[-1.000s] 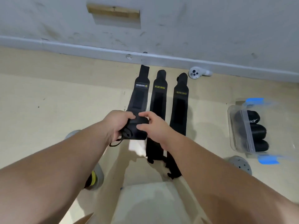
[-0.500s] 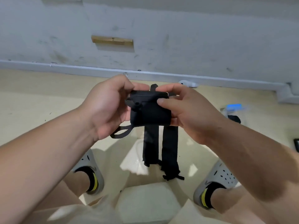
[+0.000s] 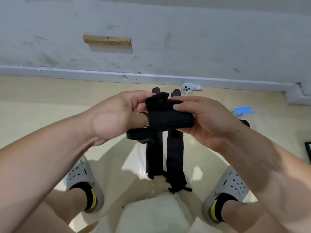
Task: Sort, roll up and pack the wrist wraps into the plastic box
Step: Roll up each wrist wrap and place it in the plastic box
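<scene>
The floor (image 3: 50, 98) is pale and shiny, and a grey wall (image 3: 202, 39) stands behind it. A person sits here, and both hands are up in the air above the floor. They hold one black wrist wrap (image 3: 168, 116), rolled into a fat bundle. The left hand (image 3: 117, 118) pinches the loose end flap at the top of the roll. The right hand (image 3: 207, 121) has its thumb on top and its fingers curled under, gripping the roll. A strap tail (image 3: 139, 134) sticks out low on the left side.

To do this step well, I think the roll should be squeezed tight while the flap is pulled over and pressed flat. Then it sticks and does not spring open. The tail likely needs tucking in too.

Two more wraps (image 3: 154, 157) lie flat on the floor, side by side, not rolled yet. The plastic box (image 3: 236, 113) sits to the right, mostly hidden behind the right hand. I see its blue clip (image 3: 242, 110) and one dark roll (image 3: 245, 122) in it. How many are inside, I cannot tell.
</scene>
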